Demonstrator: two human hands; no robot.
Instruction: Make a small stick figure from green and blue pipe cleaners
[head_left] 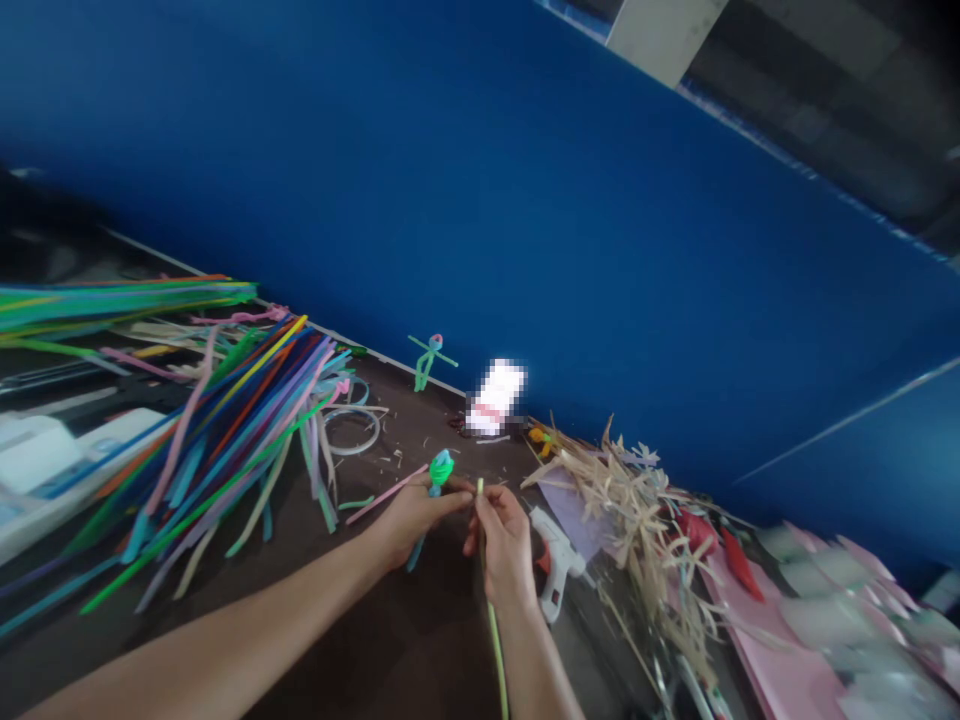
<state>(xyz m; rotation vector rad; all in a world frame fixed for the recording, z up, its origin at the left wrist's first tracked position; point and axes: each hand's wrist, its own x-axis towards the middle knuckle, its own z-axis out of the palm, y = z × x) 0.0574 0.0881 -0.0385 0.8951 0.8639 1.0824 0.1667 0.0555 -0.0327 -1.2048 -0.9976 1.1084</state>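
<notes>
My left hand (420, 508) is closed around a pipe-cleaner piece with a wound green and light-blue head (442, 468); a blue length pokes out below the fingers. My right hand (501, 530) pinches a pale yellow-green pipe cleaner (496, 650) near its upper tip, and the strip trails down past the wrist. The fingertips of both hands almost meet, though I cannot tell whether they touch. Behind them a green pipe-cleaner figure (427, 364) with a pink and blue head stands with arms spread.
Many coloured pipe cleaners (225, 430) lie at left, with a clear ring (352, 432) alongside. A bright blurred-out rectangle (496, 397) stands before the blue partition (450, 200). At right are a white glue gun (556, 570), straw-coloured strips (630, 480) and pink sheets (757, 650).
</notes>
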